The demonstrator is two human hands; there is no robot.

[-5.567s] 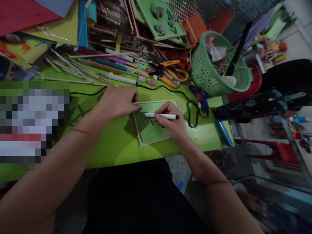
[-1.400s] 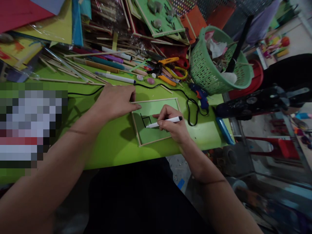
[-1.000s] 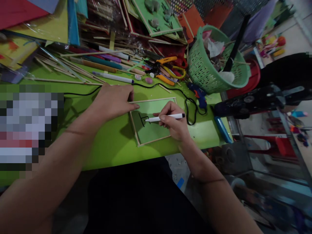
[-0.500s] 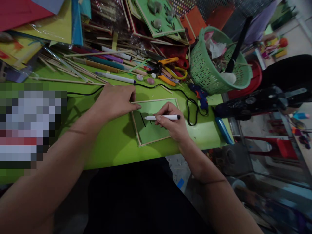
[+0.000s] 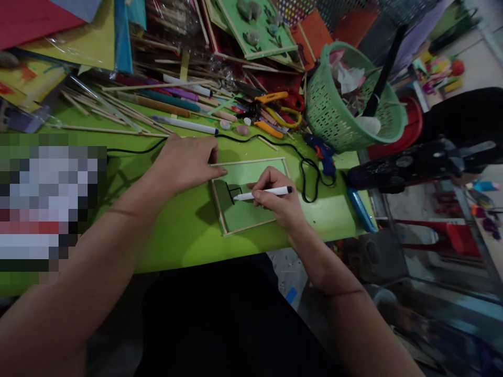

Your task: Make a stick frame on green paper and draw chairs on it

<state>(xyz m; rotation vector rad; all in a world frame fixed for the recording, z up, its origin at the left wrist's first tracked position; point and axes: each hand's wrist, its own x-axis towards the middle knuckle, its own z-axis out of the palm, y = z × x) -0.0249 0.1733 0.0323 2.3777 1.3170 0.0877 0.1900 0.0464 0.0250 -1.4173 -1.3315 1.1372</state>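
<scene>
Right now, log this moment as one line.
right hand: holds white marker, drawing black lines | left hand: at corner of stick-edged green panel

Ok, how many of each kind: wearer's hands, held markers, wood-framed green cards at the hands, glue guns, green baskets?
Wearer's left hand and right hand: 2
White marker with black end: 1
Wood-framed rectangular green card: 1
Blue glue gun: 1
Round green perforated plastic basket: 1
Total: 6

No writing can be read; the small print on the orange handle (image 5: 272, 97) is illegible.
</scene>
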